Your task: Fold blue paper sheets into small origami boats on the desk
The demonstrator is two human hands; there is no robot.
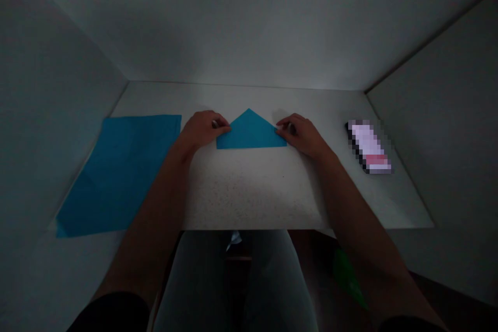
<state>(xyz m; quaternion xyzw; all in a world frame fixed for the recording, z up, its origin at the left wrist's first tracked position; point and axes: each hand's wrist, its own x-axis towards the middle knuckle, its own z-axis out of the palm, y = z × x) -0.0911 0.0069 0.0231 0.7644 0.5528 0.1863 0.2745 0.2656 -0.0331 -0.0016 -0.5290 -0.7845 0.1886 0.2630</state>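
A folded piece of blue paper [251, 134] lies flat at the middle of the white table [249, 181], with a pointed top and a straight lower edge. My left hand [204, 128] pinches its left corner between thumb and fingers. At the opposite corner, my right hand [300, 134] has thumb and fingertips closed on the paper's right edge. Both wrists come in from the near side, and the paper's centre shows between the hands.
A large blue sheet [124, 166] lies at the left, its near corner over the table edge. A phone with a lit, blurred screen [369, 148] rests at the right. Walls enclose the back and sides. Something green [348, 275] is below the table at the right.
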